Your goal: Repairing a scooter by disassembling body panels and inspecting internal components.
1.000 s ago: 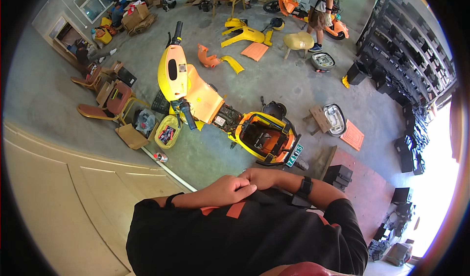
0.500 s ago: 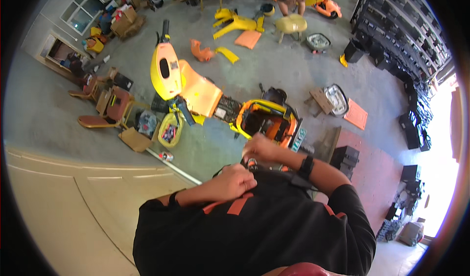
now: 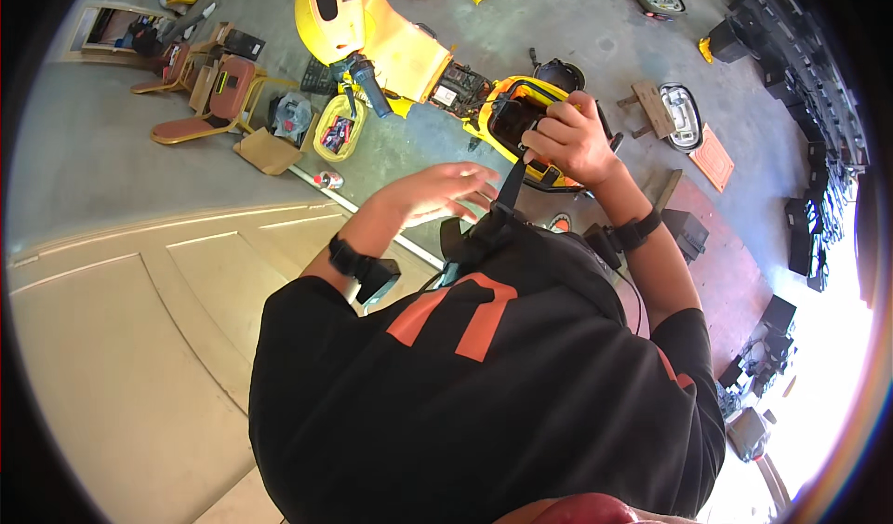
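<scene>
Left hand (image 3: 446, 192) first, and I have it with the fingers loosely spread, reaching toward the middle. It grips nothing that I can see, and from my seat I cannot tell whether the fingertips brush the strap or stop just short of it.

Now I sweep across from the left: a red chair (image 3: 231, 92) against the side of the room, then the yellow basket (image 3: 357, 129) on the floor with small items inside. Next comes the yellow and orange scooter (image 3: 400, 50), its rear bay uncovered, beyond both hands.

And centre stage, the black strap (image 3: 511, 185)! It rises from dark gear at the wearer's front, flat and drawn fairly straight. I judge it light and limp, tough rather than fragile, perhaps a little slick like webbing. I'd take it near its upper end, flat between thumb and finger, and steady it low with the other hand so it doesn't twist.

Right hand (image 3: 572, 143) has exactly that upper end, fingers curled in, pinching it in front of the scooter's rear. Farther right, I pick out a dark box (image 3: 686, 231) and an orange panel (image 3: 713, 157), both well apart from the action.
</scene>
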The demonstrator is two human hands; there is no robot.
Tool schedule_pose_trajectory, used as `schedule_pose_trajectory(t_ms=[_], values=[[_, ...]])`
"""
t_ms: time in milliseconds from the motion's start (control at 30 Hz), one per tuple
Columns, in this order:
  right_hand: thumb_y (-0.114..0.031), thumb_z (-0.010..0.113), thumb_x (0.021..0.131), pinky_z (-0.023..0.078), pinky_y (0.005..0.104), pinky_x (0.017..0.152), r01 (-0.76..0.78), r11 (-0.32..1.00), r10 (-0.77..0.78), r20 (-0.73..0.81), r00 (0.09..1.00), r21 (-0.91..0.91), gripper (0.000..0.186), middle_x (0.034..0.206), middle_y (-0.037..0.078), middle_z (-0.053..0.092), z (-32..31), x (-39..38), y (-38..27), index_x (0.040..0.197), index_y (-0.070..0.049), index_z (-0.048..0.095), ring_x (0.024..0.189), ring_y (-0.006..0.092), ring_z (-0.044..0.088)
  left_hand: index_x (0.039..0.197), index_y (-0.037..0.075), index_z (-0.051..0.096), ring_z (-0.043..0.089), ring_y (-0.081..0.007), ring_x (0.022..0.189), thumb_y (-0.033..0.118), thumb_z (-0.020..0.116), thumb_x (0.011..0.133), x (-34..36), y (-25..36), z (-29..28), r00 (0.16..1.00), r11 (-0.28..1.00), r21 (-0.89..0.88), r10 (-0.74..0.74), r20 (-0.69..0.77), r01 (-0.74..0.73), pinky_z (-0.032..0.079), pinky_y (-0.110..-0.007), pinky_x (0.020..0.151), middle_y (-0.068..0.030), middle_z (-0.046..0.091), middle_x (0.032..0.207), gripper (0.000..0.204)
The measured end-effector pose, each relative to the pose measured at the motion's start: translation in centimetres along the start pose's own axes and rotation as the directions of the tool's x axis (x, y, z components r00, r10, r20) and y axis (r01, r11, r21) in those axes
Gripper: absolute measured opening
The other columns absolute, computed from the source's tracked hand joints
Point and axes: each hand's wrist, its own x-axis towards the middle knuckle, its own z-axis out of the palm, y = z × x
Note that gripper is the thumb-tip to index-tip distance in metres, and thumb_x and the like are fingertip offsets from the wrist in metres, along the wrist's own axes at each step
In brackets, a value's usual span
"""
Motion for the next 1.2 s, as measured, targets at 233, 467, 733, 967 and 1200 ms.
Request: schedule_pose_trajectory(t_ms=[233, 467, 733, 967, 1200], values=[[-0.031, 0.074, 0.067, 0.038, 0.039, 0.085, -0.064, 0.998, 0.064, 0.008, 0.998, -0.003, 0.025, 0.083, -0.005, 0.053, -0.4, 1.1, -0.6, 0.086, -0.018, 0.064, 0.089, 0.0172, 0.053, 0.116, 0.001, 0.053, 0.059, -0.0179, 0.085, 0.035, 0.058, 0.093, 2.7, -1.9, 2.4, 0.948, 0.93, -0.367, 0.122, 0.295, -0.005, 0.05, -0.034, 0.077, -0.007, 0.063, 0.098, 0.042], [-0.022, 0.069, 0.082, 0.041, 0.0406, 0.086, -0.627, 0.774, 0.632, -0.054, 0.773, 0.086, 0.022, 0.093, 0.006, 0.06, -3.1, 2.1, -3.8, 0.1, -0.011, 0.062, 0.099, 0.0264, 0.056, 0.093, 0.002, 0.057, 0.061, -0.0191, 0.079, 0.017, 0.062, 0.092, 4.2, -0.6, 2.2, 0.934, 0.906, -0.266, 0.354, 0.047, -0.33, 0.046, -0.033, 0.078, -0.0068, 0.063, 0.078, 0.016], [-0.041, 0.049, 0.098, 0.048, 0.0323, 0.069, -0.978, -0.055, 0.221, 0.957, 0.186, 0.202, 0.043, 0.079, 0.006, 0.063, -9.0, -1.5, -6.7, 0.1, 0.0, 0.058, 0.074, 0.0167, 0.059, 0.091, 0.004, 0.067, 0.056, -0.0076, 0.065, 0.016, 0.069, 0.087, 9.5, 4.4, 6.7, 0.962, 0.956, 0.116, 0.274, -0.016, -0.27, 0.042, -0.025, 0.06, -0.0003, 0.066, 0.077, 0.013], [-0.035, 0.06, 0.092, 0.048, 0.0345, 0.069, -0.971, 0.199, 0.21, 0.962, 0.175, 0.133, 0.035, 0.081, 0.012, 0.064, -11.6, -1.3, -8.1, 0.097, 0.0, 0.061, 0.075, 0.0221, 0.062, 0.094, 0.004, 0.066, 0.061, -0.0085, 0.068, 0.014, 0.07, 0.086, 13.7, 5.4, 11.2, 0.97, 0.96, 0.153, 0.222, 0.096, -0.235, 0.045, -0.023, 0.062, -0.0021, 0.067, 0.081, 0.014], [-0.026, 0.063, 0.085, 0.049, 0.0346, 0.068, -0.975, 0.16, 0.406, 0.891, 0.205, 0.151, 0.027, 0.075, 0.014, 0.066, -13.4, -2.5, -9.3, 0.089, 0.0, 0.066, 0.069, 0.0246, 0.063, 0.095, 0.004, 0.066, 0.062, -0.0078, 0.065, 0.016, 0.065, 0.091, 15.6, 3.9, 10.8, 0.99, 0.981, 0.141, 0.121, 0.077, -0.131, 0.04, -0.022, 0.055, -0.0019, 0.068, 0.083, 0.013]])
